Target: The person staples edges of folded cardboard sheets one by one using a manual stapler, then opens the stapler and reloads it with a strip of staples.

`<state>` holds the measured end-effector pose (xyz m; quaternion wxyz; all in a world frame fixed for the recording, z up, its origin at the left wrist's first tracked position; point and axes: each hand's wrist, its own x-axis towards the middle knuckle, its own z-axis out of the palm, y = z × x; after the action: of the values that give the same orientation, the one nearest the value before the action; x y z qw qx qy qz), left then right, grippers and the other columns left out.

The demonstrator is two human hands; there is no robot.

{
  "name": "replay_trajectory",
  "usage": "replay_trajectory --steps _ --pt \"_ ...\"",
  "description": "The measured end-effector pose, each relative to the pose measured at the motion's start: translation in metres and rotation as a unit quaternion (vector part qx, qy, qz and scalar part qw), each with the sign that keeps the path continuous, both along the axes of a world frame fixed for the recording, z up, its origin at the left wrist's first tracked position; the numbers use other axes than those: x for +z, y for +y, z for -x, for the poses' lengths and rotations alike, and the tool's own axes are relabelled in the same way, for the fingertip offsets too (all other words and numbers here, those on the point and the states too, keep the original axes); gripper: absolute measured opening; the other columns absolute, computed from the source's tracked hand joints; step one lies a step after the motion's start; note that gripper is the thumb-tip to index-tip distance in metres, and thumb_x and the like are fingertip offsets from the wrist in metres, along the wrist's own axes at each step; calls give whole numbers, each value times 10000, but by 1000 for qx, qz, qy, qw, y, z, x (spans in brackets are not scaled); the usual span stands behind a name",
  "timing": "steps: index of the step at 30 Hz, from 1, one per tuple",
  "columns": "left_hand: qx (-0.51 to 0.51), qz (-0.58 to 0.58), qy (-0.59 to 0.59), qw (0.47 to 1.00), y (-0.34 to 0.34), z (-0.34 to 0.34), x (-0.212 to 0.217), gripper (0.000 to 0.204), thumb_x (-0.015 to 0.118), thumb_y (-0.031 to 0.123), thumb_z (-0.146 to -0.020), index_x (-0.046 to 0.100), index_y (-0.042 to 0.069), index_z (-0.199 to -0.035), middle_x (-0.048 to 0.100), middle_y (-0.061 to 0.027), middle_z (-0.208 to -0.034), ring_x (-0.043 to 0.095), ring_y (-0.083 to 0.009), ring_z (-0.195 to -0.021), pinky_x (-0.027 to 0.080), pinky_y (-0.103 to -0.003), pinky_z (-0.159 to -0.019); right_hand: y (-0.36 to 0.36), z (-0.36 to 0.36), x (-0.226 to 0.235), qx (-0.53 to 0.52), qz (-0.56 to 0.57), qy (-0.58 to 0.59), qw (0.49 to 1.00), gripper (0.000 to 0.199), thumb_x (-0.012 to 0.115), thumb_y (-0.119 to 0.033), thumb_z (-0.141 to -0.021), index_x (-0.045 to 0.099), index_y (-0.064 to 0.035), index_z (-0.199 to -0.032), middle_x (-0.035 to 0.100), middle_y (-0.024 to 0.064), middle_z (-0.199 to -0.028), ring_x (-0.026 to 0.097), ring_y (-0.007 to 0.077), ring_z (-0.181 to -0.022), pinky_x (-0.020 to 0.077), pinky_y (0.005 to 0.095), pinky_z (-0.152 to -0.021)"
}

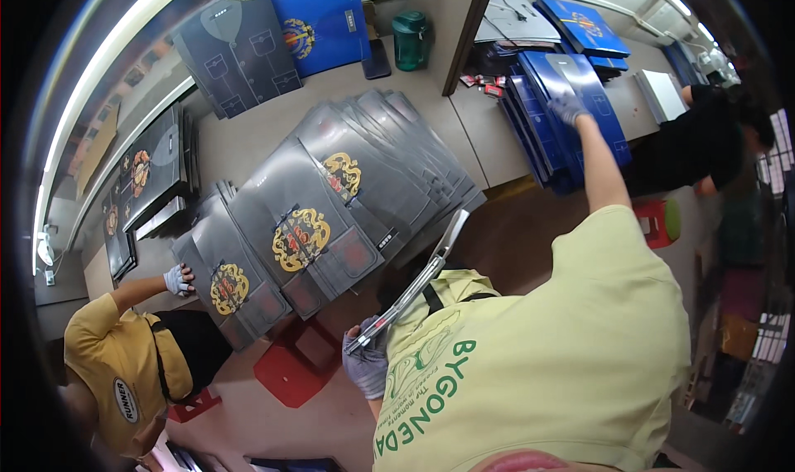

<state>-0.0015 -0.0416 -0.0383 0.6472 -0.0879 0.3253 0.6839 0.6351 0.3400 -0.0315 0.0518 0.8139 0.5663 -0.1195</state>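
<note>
My left hand (365,364), in a grey glove, grips the lower end of a flat grey folded carton (418,280) that I see edge-on, slanting up to the right in front of my chest. My right arm stretches far out to the right bench. There my gloved right hand (568,106) lies on the top sheet of a stack of blue flat cartons (571,137). Whether its fingers grip the sheet is too small to tell. A fanned spread of grey flat cartons with gold emblems (331,199) covers the table ahead of me.
A co-worker in a yellow shirt (116,364) at lower left rests a gloved hand (177,280) on the grey cartons. A person in black (704,145) bends at the right bench. A green jar (410,40), red stools (290,364) and more carton stacks (240,54) stand around.
</note>
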Motion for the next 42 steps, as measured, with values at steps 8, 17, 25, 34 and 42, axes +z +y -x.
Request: replay_trajectory --steps 8,17,25,34,42 --pt "50 9 34 998 17 -31 5 263 388 125 -925 546 -62 -1022 585 -295 -1043 560 -443 -1034 464 -566 -923 88 33 54 35 287 -39 956 644 552 -510 -805 510 -59 -1263 536 191 -1251 527 320 -1148 409 420 -964" --pt "69 3 74 995 9 -37 4 328 362 214 -948 563 -30 -1038 601 -264 -1072 546 -433 -1073 422 -613 -938 163 88 -28 64 -56 -10 996 598 525 -112 -740 440 -174 -1329 463 144 -1339 472 295 -1209 383 368 -1005" --pt "194 24 130 972 -2 -53 11 257 412 159 -929 541 -40 -1029 588 -282 -1063 567 -414 -1048 487 -561 -890 182 98 22 150 43 59 986 381 543 -207 -810 604 -62 -1157 637 152 -1093 598 251 -1002 455 313 -884" --pt "220 51 102 969 3 -65 24 271 434 194 -910 538 -50 -966 616 -266 -961 629 -384 -881 534 -461 -819 106 99 14 270 -27 432 860 325 535 -138 -878 579 63 -1129 624 133 -1101 613 208 -932 472 308 -867" --pt "246 133 293 914 -76 -91 0 265 352 123 -934 488 -82 -1033 564 -328 -1047 588 -430 -984 519 -472 -885 -84 438 41 679 174 323 636 154 621 -51 -814 624 -28 -965 643 119 -837 628 237 -777 476 293 -715"
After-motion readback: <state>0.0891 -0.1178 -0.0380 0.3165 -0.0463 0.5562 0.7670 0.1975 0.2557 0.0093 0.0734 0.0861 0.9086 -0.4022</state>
